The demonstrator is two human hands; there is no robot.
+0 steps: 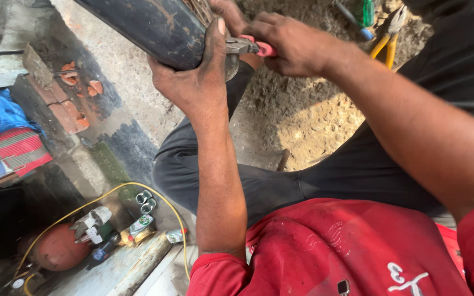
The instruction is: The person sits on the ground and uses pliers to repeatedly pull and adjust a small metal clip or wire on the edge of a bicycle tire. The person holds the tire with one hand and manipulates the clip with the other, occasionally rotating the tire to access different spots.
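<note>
Hands working at 12 o'clock: left hand [196,77] clamping dark tyre [149,24], right hand [292,44] squeezing pink-handled pliers [250,47] against it. Risk: pliers slipping, jabbing left thumb; tyre twisting loose.

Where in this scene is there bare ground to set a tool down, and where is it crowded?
Bare dirt lies between the dark trouser leg and the yellow-handled pliers. Crowded: the corner by the yellow hose, red tank and cans.
</note>
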